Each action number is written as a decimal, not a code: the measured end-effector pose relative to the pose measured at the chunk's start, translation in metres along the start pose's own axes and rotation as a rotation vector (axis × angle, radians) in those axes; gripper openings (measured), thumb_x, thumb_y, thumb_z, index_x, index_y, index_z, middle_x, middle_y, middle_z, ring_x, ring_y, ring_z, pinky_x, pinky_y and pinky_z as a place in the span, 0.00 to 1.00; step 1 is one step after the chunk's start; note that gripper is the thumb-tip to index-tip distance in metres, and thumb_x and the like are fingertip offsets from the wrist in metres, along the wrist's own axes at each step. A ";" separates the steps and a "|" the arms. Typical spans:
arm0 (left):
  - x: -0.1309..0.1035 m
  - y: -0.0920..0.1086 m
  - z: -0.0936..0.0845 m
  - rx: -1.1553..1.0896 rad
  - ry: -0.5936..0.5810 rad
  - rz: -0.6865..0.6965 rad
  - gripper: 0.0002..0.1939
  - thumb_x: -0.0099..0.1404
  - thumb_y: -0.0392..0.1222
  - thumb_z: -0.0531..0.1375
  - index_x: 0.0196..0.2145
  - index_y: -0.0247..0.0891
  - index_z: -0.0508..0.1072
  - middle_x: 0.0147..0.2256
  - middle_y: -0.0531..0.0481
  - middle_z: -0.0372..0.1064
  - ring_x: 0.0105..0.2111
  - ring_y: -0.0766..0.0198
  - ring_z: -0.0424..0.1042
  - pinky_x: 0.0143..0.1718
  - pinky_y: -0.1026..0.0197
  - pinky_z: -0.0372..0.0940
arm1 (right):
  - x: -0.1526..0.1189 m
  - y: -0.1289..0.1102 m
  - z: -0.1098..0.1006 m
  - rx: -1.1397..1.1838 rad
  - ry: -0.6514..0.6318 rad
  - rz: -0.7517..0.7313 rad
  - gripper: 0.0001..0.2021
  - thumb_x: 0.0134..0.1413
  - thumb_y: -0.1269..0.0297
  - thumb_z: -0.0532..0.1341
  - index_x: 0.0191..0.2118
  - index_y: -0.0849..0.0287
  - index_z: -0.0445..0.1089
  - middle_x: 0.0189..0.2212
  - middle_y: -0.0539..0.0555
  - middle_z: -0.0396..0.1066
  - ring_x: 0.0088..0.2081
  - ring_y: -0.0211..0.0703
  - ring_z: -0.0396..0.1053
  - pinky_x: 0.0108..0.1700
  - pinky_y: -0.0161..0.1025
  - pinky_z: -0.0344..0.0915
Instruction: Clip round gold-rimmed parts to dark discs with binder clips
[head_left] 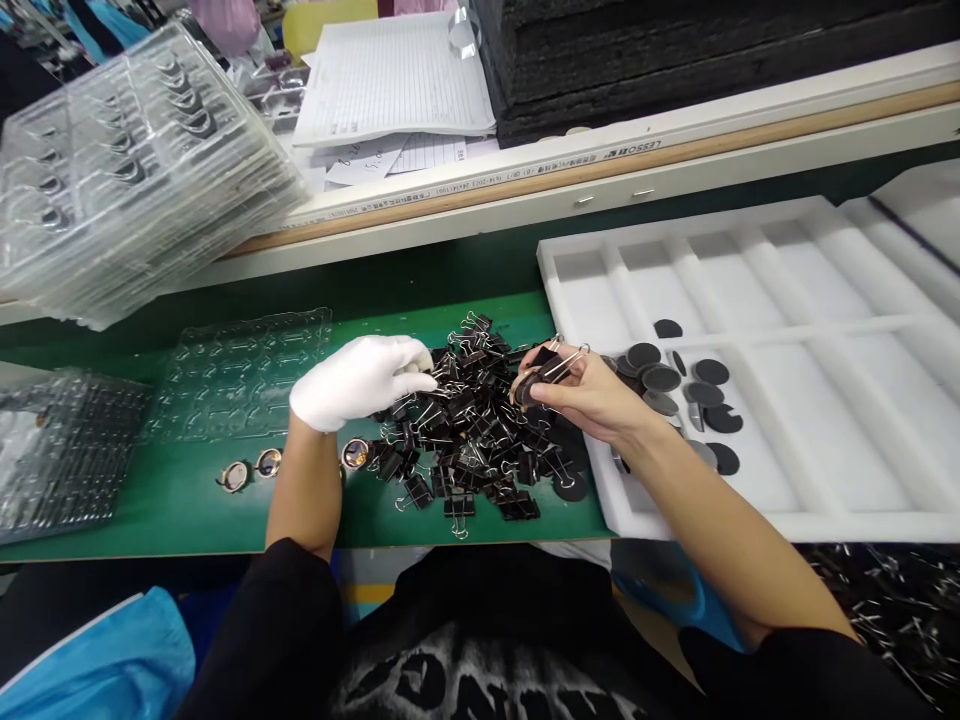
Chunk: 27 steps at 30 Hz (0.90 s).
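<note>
My right hand (pixel 589 395) is bare and closed around a round watch-case-like part (pixel 527 388) with black binder clips (pixel 559 365) clamped on its edge, their wire handles pointing up and right. In a white glove, my left hand (pixel 367 378) reaches to the left side of a pile of black binder clips (pixel 480 410); thumb and fingers pinch at a clip there, partly lost among the others. Beside my left forearm lie small round metal cases, one (pixel 355 454) to its right and others (pixel 235 476) to its left.
A white foam tray (pixel 795 335) with compartments holds loose dark discs (pixel 660 378) at right. Clear plastic trays (pixel 240 375) lie on the green table at left; more are stacked on the shelf (pixel 135 170). Papers (pixel 397 75) and black foam blocks (pixel 600 70) sit behind the white ledge.
</note>
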<state>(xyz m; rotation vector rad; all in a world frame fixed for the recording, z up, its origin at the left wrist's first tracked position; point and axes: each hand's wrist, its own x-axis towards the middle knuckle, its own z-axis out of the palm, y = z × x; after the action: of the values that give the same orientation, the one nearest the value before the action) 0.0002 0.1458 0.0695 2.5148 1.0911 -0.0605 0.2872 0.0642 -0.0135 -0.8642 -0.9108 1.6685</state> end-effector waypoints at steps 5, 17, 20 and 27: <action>-0.001 0.022 0.007 -0.219 0.307 -0.068 0.14 0.71 0.53 0.60 0.42 0.41 0.77 0.40 0.50 0.79 0.39 0.61 0.75 0.41 0.59 0.66 | -0.002 0.005 0.004 -0.213 -0.172 -0.115 0.14 0.44 0.65 0.79 0.39 0.54 0.80 0.59 0.59 0.74 0.49 0.53 0.79 0.43 0.45 0.78; 0.012 0.059 0.030 -0.179 0.099 -0.077 0.18 0.63 0.59 0.64 0.39 0.44 0.69 0.28 0.58 0.74 0.28 0.63 0.72 0.29 0.61 0.58 | -0.006 0.003 0.006 -0.524 -0.322 -0.351 0.12 0.51 0.68 0.75 0.43 0.55 0.80 0.57 0.58 0.76 0.60 0.52 0.74 0.61 0.52 0.73; 0.014 0.058 0.032 0.085 0.057 -0.042 0.23 0.62 0.67 0.62 0.35 0.44 0.68 0.23 0.57 0.69 0.24 0.61 0.67 0.27 0.60 0.51 | -0.007 -0.001 0.002 -0.656 -0.396 -0.302 0.13 0.52 0.67 0.75 0.44 0.55 0.80 0.57 0.58 0.76 0.59 0.52 0.74 0.63 0.53 0.70; 0.014 0.060 0.036 0.199 0.048 0.085 0.26 0.64 0.67 0.58 0.25 0.42 0.62 0.19 0.56 0.60 0.20 0.65 0.56 0.26 0.60 0.44 | -0.007 -0.004 -0.004 -0.687 -0.499 -0.218 0.15 0.49 0.67 0.76 0.44 0.56 0.80 0.57 0.58 0.77 0.59 0.51 0.75 0.63 0.48 0.69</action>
<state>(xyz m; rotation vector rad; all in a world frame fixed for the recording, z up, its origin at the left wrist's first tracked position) 0.0569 0.1051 0.0546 2.7509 1.0405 -0.0898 0.2940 0.0591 -0.0115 -0.7490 -1.9212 1.4034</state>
